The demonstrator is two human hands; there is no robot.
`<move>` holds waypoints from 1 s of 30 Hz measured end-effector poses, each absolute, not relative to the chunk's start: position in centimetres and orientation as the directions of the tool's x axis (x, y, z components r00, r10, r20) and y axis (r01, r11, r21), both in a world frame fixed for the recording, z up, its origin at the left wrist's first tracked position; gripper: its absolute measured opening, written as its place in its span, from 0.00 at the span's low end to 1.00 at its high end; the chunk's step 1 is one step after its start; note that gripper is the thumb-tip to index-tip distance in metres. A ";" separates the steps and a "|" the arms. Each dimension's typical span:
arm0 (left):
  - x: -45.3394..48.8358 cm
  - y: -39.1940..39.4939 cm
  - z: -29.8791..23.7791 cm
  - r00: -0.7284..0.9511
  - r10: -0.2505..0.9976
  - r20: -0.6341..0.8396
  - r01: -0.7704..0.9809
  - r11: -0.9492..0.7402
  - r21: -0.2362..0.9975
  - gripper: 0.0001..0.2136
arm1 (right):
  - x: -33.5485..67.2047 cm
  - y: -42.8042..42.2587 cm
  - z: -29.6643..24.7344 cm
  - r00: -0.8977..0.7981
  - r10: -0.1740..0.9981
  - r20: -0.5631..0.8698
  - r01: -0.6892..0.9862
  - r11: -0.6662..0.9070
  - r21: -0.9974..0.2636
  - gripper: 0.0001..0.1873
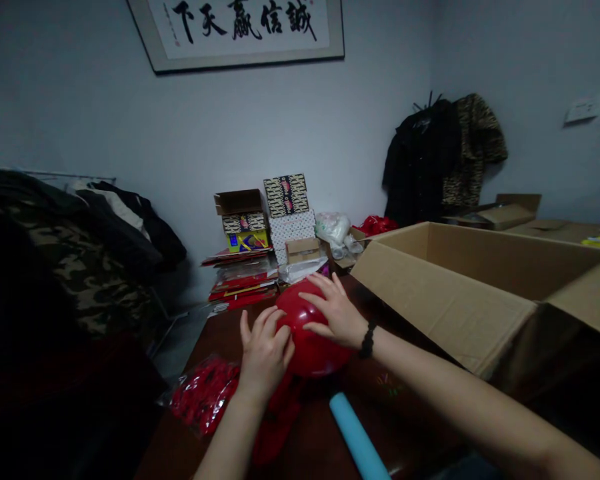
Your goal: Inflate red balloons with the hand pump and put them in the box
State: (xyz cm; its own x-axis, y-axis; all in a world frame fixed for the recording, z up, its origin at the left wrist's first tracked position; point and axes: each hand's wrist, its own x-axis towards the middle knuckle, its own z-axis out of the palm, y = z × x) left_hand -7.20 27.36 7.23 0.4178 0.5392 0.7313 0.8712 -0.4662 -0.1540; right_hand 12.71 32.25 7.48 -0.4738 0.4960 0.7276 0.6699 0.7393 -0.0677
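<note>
A shiny red balloon (316,340) rests above the dark table, between my two hands. My left hand (265,350) is at its near left side, fingers curled in against it; the fingertips are partly hidden. Across the balloon's upper right lies my right hand (333,310), its fingers spread and touching the surface, with a dark band on the wrist. Below the balloon is a light blue tube (359,437). Left of my left forearm lies a clear plastic bag of red pieces (206,395). More red material (275,430) shows dimly beneath the balloon.
A large open cardboard box (450,300) stands to the right on the dark table (173,443). Stacked red folders (243,288) and small boxes (286,195) are at the back. Clothes (75,260) hang at the left, dark jackets (423,163) at the back right.
</note>
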 end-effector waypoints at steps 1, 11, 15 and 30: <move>-7.1 27.7 7.1 0.427 0.541 0.724 0.869 -0.467 -0.163 0.03 | 13.7 32.5 7.7 -0.426 0.511 0.746 0.680 0.725 -0.108 0.29; -5.7 30.3 4.0 0.524 0.557 0.644 0.826 -0.517 -0.225 0.02 | 21.8 33.7 0.0 -0.163 0.724 0.671 0.768 0.519 -0.374 0.12; -5.1 30.5 3.4 0.542 0.553 0.633 0.811 -0.542 -0.220 0.03 | 23.6 34.0 -5.5 -0.130 0.837 0.531 0.804 0.402 -0.438 0.07; -4.7 30.9 3.5 0.496 0.588 0.638 0.837 -0.520 -0.172 0.03 | 24.2 36.9 -13.9 -0.138 0.986 0.099 0.918 0.165 -0.361 0.13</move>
